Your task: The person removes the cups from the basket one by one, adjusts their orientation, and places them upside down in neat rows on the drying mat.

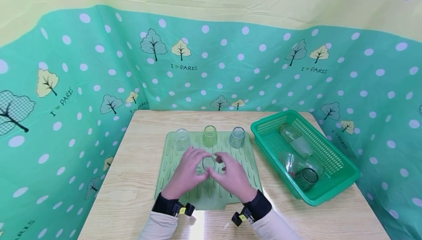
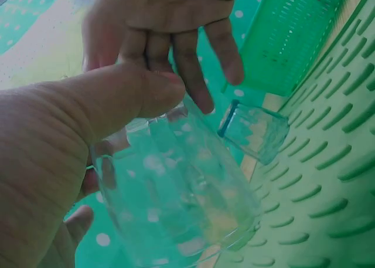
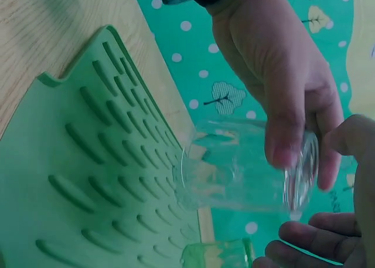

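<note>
A clear drinking glass stands mouth-down at the mat, its thick base up. My left hand holds it, the thumb against the side near the base and fingers behind. On the other side, my right hand has its fingers spread around the base without gripping; whether its thumb touches the glass I cannot tell. Below is the green ridged drying mat. At its far edge stand a clear glass, a yellow-green glass and a blue glass, all upside down.
To the right of the mat sits a green plastic basket with several glasses lying in it, among them a dark-tinted glass. Mat and basket rest on a wooden table. A polka-dot curtain encloses the back and sides.
</note>
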A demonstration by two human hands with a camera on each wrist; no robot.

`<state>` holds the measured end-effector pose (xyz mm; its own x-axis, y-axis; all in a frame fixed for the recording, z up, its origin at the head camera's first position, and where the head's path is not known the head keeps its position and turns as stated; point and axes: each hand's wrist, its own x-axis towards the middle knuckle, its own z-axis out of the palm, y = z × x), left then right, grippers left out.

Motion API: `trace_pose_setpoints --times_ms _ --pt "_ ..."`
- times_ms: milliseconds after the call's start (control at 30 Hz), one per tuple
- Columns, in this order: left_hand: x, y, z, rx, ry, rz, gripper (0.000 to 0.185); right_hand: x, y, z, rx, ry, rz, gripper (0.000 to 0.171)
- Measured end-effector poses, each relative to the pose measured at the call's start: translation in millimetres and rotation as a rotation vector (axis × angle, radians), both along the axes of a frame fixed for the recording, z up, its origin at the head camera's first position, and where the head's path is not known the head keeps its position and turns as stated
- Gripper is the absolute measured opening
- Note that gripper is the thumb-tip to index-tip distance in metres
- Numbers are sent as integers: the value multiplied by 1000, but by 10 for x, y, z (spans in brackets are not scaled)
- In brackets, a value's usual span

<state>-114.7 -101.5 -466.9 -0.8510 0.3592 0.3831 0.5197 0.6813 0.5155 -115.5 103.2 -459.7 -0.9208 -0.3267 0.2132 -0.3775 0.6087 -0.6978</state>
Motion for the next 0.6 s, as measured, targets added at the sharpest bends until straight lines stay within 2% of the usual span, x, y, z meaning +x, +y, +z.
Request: trace_pose_setpoints --times_ms 100,267,367,500,600 --pt "3 -48 -29 8 -19 47 67 -66 141 -99 72 -25 -61 56" --pt "0 -174 -59 35 -69 155 76 -182 524 -389 327 -53 -171 64" --pt "-6 -261 -83 63 -91 208 80 -210 738 -549 424 -109 -198 69" --pt "-26 -367 -151 96 -129 254 83 -205 900 -683 479 -144 -199 64" --pt "-39 -428 -212 113 -156 270 83 -199 938 -720 496 -143 -194 61"
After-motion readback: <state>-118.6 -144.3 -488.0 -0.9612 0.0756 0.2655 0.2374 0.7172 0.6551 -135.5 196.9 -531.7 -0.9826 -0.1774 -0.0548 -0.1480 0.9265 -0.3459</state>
